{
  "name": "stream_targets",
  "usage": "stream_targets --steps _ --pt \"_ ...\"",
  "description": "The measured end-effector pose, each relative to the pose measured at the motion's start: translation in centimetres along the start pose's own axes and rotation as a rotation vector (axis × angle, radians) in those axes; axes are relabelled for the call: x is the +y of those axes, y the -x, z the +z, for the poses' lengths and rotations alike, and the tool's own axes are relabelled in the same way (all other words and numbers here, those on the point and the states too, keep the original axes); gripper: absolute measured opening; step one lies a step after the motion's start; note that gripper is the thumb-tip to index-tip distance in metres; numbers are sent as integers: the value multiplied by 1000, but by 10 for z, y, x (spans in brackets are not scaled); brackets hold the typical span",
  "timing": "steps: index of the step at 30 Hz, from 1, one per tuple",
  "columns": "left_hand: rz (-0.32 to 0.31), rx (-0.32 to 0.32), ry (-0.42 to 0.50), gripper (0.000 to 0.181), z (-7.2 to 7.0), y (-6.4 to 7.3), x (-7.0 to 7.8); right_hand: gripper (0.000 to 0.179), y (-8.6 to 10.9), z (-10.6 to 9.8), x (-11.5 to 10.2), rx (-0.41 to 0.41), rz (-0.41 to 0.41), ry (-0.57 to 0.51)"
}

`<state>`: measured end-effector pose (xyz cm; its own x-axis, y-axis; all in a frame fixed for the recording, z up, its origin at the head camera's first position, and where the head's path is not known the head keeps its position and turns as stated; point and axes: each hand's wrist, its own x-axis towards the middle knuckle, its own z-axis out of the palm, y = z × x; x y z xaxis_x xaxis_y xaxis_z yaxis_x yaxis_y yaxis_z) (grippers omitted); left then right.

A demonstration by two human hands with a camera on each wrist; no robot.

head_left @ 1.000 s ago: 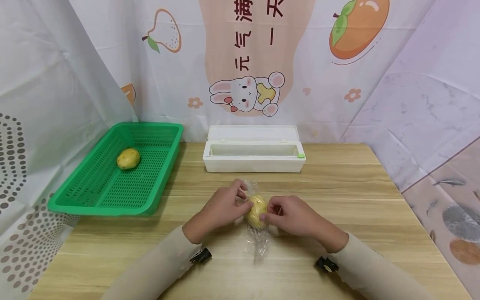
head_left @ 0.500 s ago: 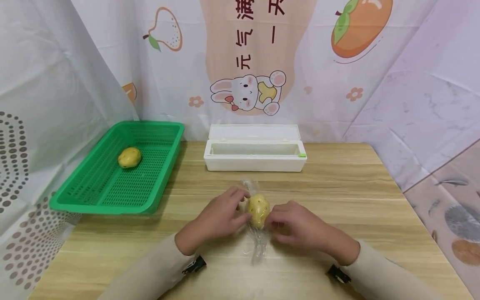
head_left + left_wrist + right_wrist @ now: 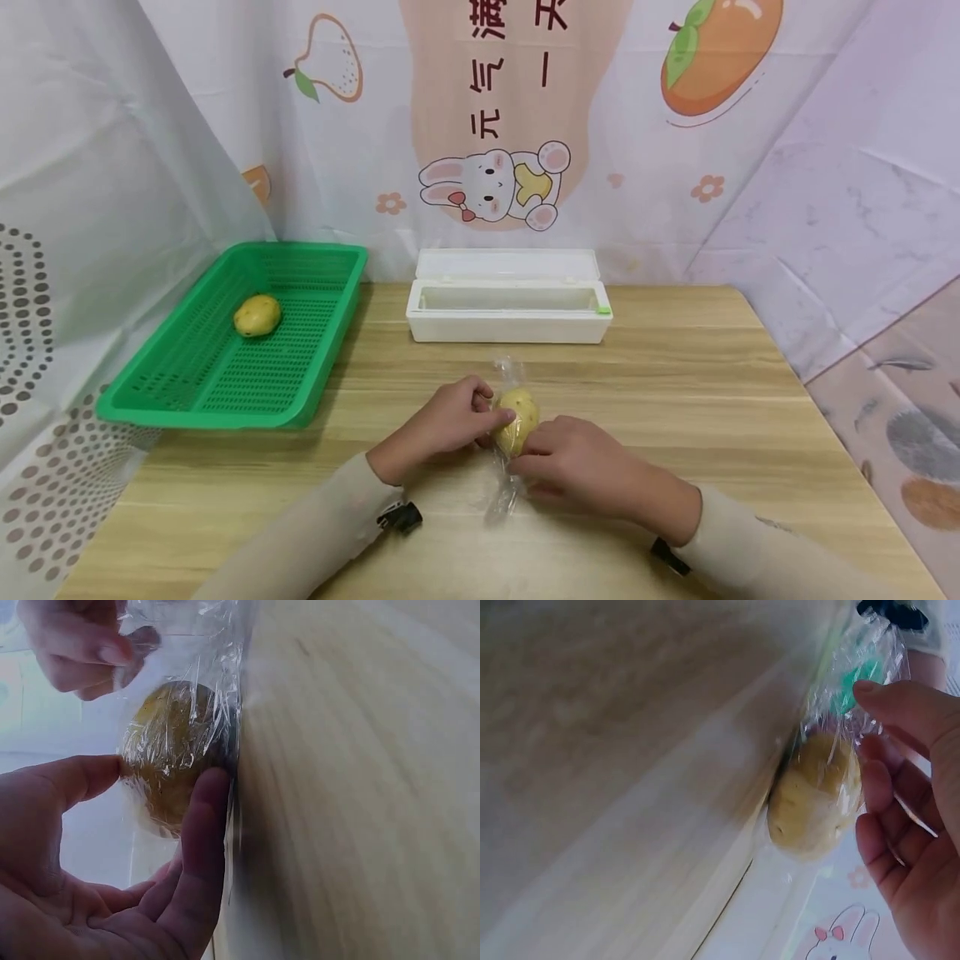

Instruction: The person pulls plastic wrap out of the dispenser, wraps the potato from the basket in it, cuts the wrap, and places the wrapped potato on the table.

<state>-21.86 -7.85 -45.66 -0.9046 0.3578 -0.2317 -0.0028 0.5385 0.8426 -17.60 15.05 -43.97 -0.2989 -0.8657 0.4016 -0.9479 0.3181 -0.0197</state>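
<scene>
A potato (image 3: 517, 410) wrapped in clear plastic wrap lies on the wooden table, in front of the person. My left hand (image 3: 448, 421) pinches it from the left, thumb on top and fingers along its side, as the left wrist view also shows on the potato (image 3: 172, 754). Loose plastic wrap (image 3: 504, 492) extends from the potato's near end, and a shorter tail sticks out at the far end. My right hand (image 3: 585, 467) is at the near right of the potato. In the right wrist view its thumb (image 3: 885, 697) touches the film, apart from its loosely bent fingers.
A green basket (image 3: 303, 400) stands at the left with a second, unwrapped potato (image 3: 258, 316) inside. Behind the hands is a white plastic wrap dispenser box (image 3: 510, 327) with its lid raised. A printed curtain (image 3: 337, 167) hangs behind the table.
My right hand left the potato's side and moved nearer the body, to the film's near tail. The left hand drew back slightly, then its thumb came onto the potato again.
</scene>
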Motion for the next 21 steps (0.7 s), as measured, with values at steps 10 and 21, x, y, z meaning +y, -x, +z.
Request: stream_targets --steps 10,21 --pt "-73 -57 180 57 2 -2 -2 25 -1 11 -4 -88 48 26" --pt "-72 -87 298 56 1 -2 -6 26 5 15 -10 -151 474 -351"
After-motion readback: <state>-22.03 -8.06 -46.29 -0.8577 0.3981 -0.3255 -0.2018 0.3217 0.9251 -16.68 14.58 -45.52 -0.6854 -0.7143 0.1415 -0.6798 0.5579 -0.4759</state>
